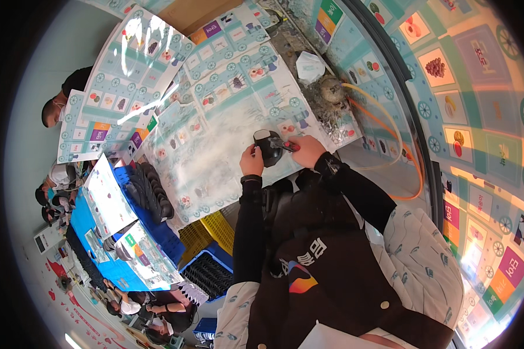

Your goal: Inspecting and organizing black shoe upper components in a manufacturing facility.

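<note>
Over the near part of the worktable, a rounded black piece [270,152] with a pale grey patch at its upper end lies between my hands. It may be a moulded shoe part, but its kind is not plain. My left hand [251,161] is closed on its left edge, thumb and fingers pinching it. My right hand [307,150] is closed round a small tool [291,146] with red on its handle. The tool's dark tip reaches the right side of the black piece. I cannot make out the tip's exact shape.
The worktable [215,151] is covered with printed sheets smeared with white. Dark shoe-sole-like pieces [148,189] are stacked at the left by a blue crate [212,285] and a yellow crate [218,230]. A crumpled white bag [310,67] and an orange hose [416,168] lie right. Other people sit far left.
</note>
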The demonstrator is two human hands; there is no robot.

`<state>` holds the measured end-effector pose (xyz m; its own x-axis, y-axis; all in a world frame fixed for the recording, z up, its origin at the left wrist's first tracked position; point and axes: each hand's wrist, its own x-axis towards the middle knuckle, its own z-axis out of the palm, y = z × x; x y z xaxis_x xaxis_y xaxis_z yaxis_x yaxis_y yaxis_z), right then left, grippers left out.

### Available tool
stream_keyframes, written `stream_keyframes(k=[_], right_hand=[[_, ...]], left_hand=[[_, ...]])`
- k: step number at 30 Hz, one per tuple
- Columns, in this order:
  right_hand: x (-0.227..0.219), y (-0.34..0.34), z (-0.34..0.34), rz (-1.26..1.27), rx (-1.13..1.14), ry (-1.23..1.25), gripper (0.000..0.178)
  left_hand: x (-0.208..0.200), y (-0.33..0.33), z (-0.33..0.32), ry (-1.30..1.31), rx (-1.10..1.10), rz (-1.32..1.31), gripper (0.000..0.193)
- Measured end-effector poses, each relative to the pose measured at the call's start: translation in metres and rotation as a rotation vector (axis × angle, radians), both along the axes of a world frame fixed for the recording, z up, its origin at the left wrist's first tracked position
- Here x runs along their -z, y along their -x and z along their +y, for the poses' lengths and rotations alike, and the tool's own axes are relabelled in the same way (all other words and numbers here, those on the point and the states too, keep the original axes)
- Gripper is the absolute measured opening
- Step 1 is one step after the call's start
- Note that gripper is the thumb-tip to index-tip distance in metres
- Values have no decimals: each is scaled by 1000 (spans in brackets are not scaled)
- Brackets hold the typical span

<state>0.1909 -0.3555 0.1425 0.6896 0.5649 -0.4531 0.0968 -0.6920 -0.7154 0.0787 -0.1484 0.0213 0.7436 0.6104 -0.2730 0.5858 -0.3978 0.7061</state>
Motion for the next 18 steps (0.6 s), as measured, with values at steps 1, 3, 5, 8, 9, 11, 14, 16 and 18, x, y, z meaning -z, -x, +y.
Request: stream_keyframes(k=[1, 3, 5, 8, 9, 11, 14, 16, 18], right_hand=[[2, -1, 4, -31, -18, 43, 26], [-4, -1, 8, -16, -57, 65, 26], [-6, 1, 9, -71, -42, 42, 26], [-11, -1, 9, -101, 4, 0, 21], [-6, 0, 7, -106, 8, 5, 21], [-2, 0, 6, -40, -113, -18, 22], [-14, 2, 14, -111, -28, -10, 22], [-21, -2, 11, -110, -77, 51, 24], [-14, -4, 6, -79, -155, 124, 25]], left_hand=[[0, 0, 1, 1, 1, -2, 40], [-3, 0, 3, 41, 11, 8, 39], [-5, 2, 6, 54, 13, 11, 39], [-8, 1, 9, 70, 31, 12, 40], [-10, -1, 9, 74, 47, 15, 40], [-10, 0, 11, 91, 57, 3, 40], [-6, 4, 17, 124, 55, 8, 41], [-5, 6, 16, 144, 52, 22, 42], [-5, 3, 15, 153, 75, 7, 43]])
